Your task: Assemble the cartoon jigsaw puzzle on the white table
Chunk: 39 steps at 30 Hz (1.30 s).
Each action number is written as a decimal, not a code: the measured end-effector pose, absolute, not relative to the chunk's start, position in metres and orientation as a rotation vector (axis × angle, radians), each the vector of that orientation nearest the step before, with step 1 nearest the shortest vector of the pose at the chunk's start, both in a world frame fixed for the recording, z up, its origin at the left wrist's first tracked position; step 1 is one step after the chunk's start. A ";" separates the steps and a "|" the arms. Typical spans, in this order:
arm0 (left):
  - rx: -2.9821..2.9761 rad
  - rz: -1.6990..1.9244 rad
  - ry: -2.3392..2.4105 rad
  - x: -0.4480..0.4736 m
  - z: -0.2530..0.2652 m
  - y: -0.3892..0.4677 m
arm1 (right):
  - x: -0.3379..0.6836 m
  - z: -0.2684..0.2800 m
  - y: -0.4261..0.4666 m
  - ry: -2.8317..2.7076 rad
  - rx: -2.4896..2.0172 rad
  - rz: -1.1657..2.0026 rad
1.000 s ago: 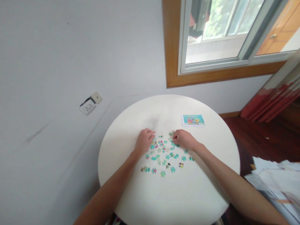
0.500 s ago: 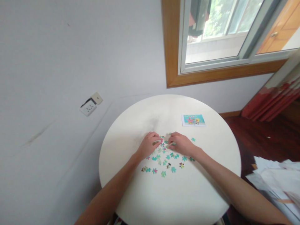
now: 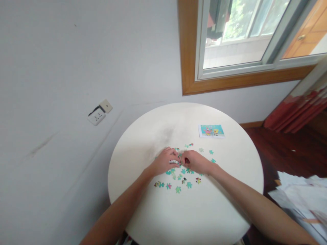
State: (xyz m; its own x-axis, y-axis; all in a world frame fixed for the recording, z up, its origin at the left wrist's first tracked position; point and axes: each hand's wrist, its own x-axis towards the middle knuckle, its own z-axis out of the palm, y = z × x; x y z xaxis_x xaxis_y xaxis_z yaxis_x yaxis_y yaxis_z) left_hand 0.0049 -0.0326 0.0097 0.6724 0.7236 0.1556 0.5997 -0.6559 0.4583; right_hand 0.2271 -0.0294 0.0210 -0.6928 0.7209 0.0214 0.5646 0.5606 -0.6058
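Observation:
Jigsaw puzzle pieces, mostly green and turquoise, lie scattered on the round white table (image 3: 189,211). Over the middle of them my left hand (image 3: 165,162) is closed, thumb and fingers curved together around a small puzzle piece (image 3: 180,163) that is partly hidden. My right hand (image 3: 196,162) meets it from the right, its fingertips pinched at the same spot and nearly touching the left ones. Nearer to me lie a yellow-and-dark piece (image 3: 198,180), a turquoise piece (image 3: 189,185) and a light green piece (image 3: 178,189).
A picture card (image 3: 212,131) with a pink and a yellow cartoon figure lies toward the back right of the table. The wall with a power socket (image 3: 96,116) borders the left side. Papers (image 3: 301,194) are piled at the right, below a red curtain (image 3: 291,114).
My right hand has come left and slightly nearer to me, uncovering pieces behind and to its right. The left hand has shifted slightly right and nearer, so the fingertips now almost meet.

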 end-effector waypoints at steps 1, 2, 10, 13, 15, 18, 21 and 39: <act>2.520 0.465 1.028 0.005 0.009 -0.033 | 0.228 0.022 -0.029 -2.518 -1.039 0.835; 2.523 0.464 1.014 0.004 0.009 -0.032 | 0.230 0.023 -0.028 -2.509 -1.012 0.818; 2.567 0.432 0.883 -0.002 0.017 -0.031 | 0.235 0.016 -0.020 -2.598 -0.865 0.643; 2.557 0.424 0.844 -0.003 0.017 -0.031 | 0.235 0.014 -0.020 -2.626 -0.881 0.589; 2.541 0.446 0.852 -0.003 0.016 -0.031 | 0.235 0.016 -0.021 -2.646 -0.894 0.571; 2.526 0.511 0.937 -0.005 0.015 -0.029 | 0.237 0.020 -0.022 -2.638 -0.938 0.522; 2.508 0.596 1.085 -0.012 0.018 -0.025 | 0.243 0.024 -0.020 -2.640 -0.925 0.501; 2.663 0.249 1.338 -0.037 0.009 -0.065 | 0.260 0.015 -0.002 -2.363 -1.107 0.395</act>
State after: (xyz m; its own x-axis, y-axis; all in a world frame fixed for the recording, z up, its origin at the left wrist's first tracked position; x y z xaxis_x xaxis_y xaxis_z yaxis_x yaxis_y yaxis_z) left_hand -0.0371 -0.0648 0.0092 0.5882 0.8047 0.0802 0.7797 -0.5907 0.2076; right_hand 0.2602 -0.0015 0.0149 -0.5465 0.7768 0.3129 0.6326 0.6278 -0.4535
